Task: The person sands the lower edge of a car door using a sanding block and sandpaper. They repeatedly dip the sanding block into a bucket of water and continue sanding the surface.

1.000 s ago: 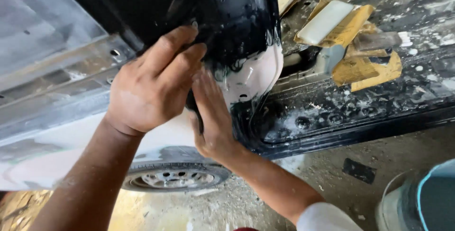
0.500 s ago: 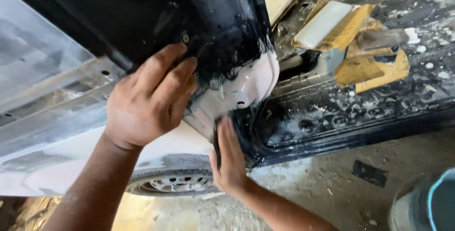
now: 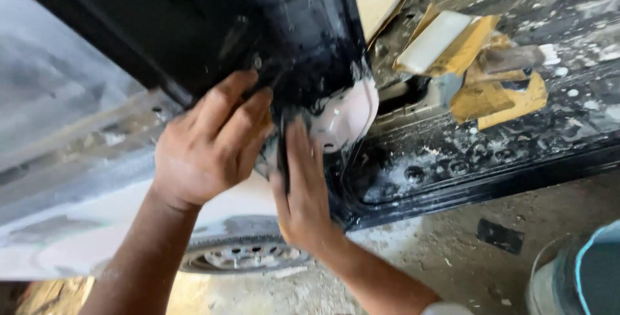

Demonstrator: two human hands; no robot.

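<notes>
We are working on the black, wet-looking curved car body panel (image 3: 284,37), whose lower corner is rubbed down to a pale whitish patch (image 3: 345,118). It fills the upper middle of the view, at the edge of the open door frame. Our right hand (image 3: 303,192) lies flat and open against the lower edge of the panel just below the pale patch, fingers straight and pointing up, palm pressed to the surface. Whether anything sits under the palm we cannot tell. Our left hand (image 3: 210,144) is just beside it to the left, fingers curled and resting on the black panel's edge, knuckles outward; it grips nothing that we can see.

To the left runs the grey, sanded metal body side (image 3: 71,140), dull and streaked. Below the hands a car wheel with a silver spoked rim (image 3: 242,257) shows. To the right lies the black door sill with round holes (image 3: 452,166), spattered with white residue. Above it, inside the car, sit yellow-brown cardboard scraps (image 3: 491,92) and a pale rectangular block (image 3: 436,40). The dusty concrete floor (image 3: 465,257) spreads below, with a blue-rimmed bucket (image 3: 581,276) at the lower right corner.
</notes>
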